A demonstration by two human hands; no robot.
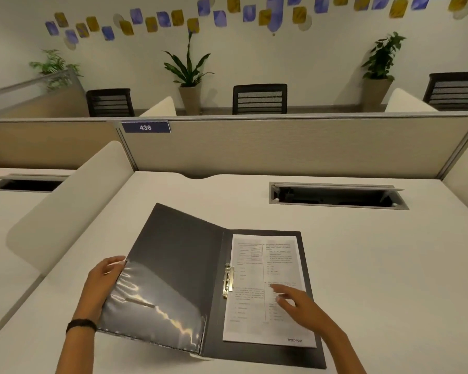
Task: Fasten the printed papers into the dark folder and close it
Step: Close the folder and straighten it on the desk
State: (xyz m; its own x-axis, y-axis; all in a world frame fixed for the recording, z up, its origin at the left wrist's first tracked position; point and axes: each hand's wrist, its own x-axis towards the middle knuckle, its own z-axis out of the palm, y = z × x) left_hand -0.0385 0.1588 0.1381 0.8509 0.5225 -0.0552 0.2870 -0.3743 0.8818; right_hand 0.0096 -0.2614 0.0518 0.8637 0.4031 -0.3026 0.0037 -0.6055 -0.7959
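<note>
On the pale office desk [362,265], the dark folder [179,255] is lying open. The left hand [103,282] is gripping its raised left cover; the right hand [297,300], fingers loosely spread, is resting on the printed papers [257,292] beside the metal fastener [228,279].

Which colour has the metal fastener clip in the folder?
Gold-coloured fastener clip, shiny, seen in the head view.

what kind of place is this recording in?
Most likely an open-plan office. The white desk sits against a low partition bearing a number plate reading 436, has a built-in cable hatch, and mesh-backed chairs at further desks stand beyond, with potted plants along the wall.
</note>
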